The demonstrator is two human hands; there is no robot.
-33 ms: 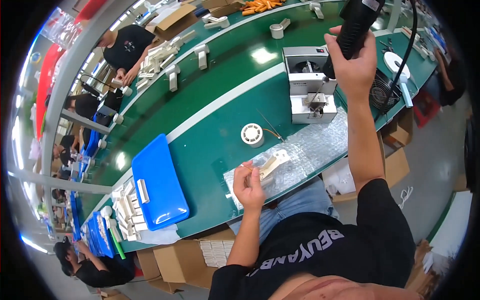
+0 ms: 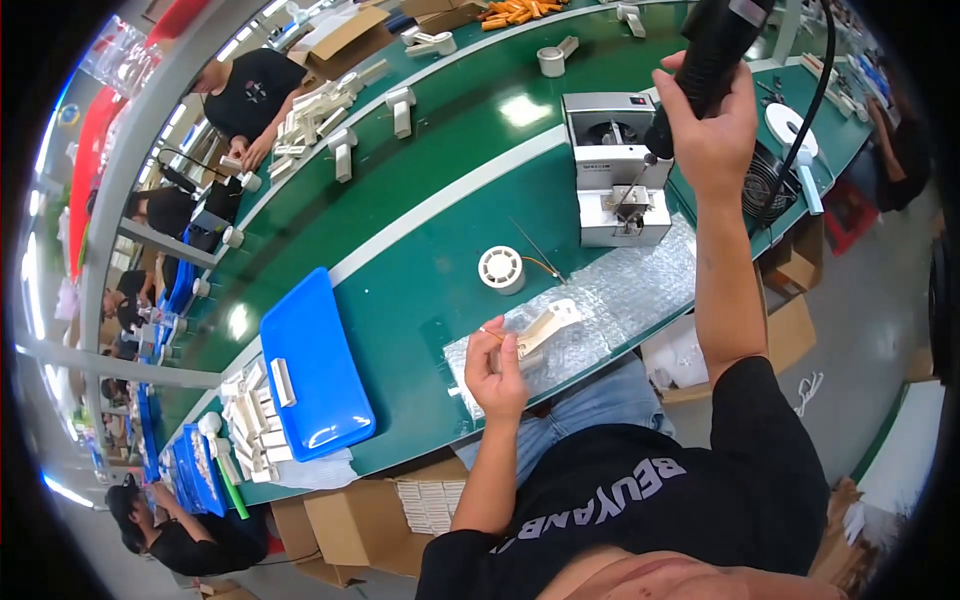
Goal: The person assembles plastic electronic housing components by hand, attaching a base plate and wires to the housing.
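Note:
My right hand is wrapped round a black electric screwdriver, raised at the upper right. Its thin bit slants down to the front of a white-and-grey screw feeder; whether the tip touches a screw is too small to tell. Nearer to me, my left hand grips a cream plastic handle shell over a sheet of bubble wrap. A thin wire shows at the fingers. Just beyond the shell lies a round white slotted fan head with an orange wire.
On the left, a blue tray bears one cream part, beside a pile of cream handle parts. A green conveyor carries several white units. At right are a small black fan and a hanging cable. Co-workers sit at left.

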